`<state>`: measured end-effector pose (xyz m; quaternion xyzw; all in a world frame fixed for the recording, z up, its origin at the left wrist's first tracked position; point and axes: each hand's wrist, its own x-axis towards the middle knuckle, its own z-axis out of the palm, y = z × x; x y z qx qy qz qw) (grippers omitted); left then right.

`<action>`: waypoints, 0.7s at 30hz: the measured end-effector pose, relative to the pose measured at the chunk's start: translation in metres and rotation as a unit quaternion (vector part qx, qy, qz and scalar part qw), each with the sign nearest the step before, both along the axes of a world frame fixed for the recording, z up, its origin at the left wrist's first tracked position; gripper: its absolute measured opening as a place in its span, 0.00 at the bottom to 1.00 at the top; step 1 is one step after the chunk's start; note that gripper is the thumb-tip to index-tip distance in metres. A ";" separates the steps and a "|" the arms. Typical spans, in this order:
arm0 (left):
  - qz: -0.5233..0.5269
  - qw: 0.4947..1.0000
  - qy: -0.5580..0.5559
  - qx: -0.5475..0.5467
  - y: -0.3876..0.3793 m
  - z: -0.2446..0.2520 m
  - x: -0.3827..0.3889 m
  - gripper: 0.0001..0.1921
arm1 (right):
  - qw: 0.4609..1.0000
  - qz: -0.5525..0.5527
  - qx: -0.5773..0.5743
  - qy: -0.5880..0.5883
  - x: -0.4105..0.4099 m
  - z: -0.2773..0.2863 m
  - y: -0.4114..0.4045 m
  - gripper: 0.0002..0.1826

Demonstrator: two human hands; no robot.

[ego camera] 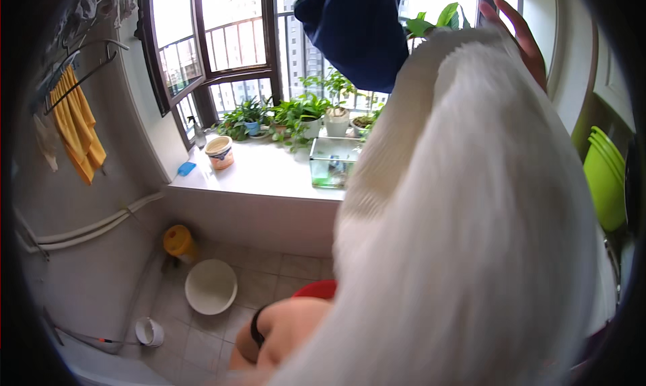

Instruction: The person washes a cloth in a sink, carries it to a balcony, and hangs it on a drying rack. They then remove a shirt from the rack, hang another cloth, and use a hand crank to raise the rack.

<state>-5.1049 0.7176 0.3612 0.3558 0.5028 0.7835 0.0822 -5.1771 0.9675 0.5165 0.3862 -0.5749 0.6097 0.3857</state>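
Observation:
A large white fluffy cloth or garment fills the right half of the view, partly blurred, with a beige side folded along its left edge. Behind its upper right edge, my right hand is raised against the cloth, two fingers apart; its palm is hidden, so its grip is unclear. My left hand is out of view. Dark blue fabric hangs at the top, touching or overlapping the white cloth. Low in the middle, bare skin with a black band shows beside the cloth; which body part it is, I cannot tell.
Potted plants, a glass tank and a patterned tub stand on the windowsill. On the tiled floor are a pale basin, a yellow container and a white pot. Yellow cloth hangs left; green basins are right.

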 end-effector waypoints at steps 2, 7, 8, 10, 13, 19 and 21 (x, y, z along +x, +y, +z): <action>0.022 0.999 -0.016 -0.018 -0.018 -0.011 -0.003 0.09 | 0.998 0.046 0.003 -0.048 0.017 -0.040 0.001 0.26; 0.061 0.994 -0.067 -0.058 -0.021 -0.033 -0.003 0.11 | 0.989 0.110 0.083 -0.060 0.036 -0.129 0.017 0.15; 0.069 0.992 -0.082 -0.065 -0.021 -0.037 -0.001 0.11 | 0.982 0.113 0.045 -0.145 0.054 -0.137 0.012 0.14; 0.080 0.989 -0.102 -0.076 -0.018 -0.045 0.001 0.12 | 0.963 0.177 0.043 -0.199 0.063 -0.157 0.018 0.13; 0.090 0.985 -0.121 -0.087 -0.014 -0.057 0.002 0.13 | 0.909 0.333 0.026 -0.249 0.079 -0.175 0.024 0.22; 0.109 0.977 -0.142 -0.118 0.004 -0.077 -0.009 0.16 | 0.797 0.571 0.142 -0.133 0.084 -0.201 0.053 0.38; 0.111 0.975 -0.142 -0.127 0.009 -0.081 -0.010 0.16 | 0.792 0.579 0.088 -0.174 0.095 -0.220 0.063 0.40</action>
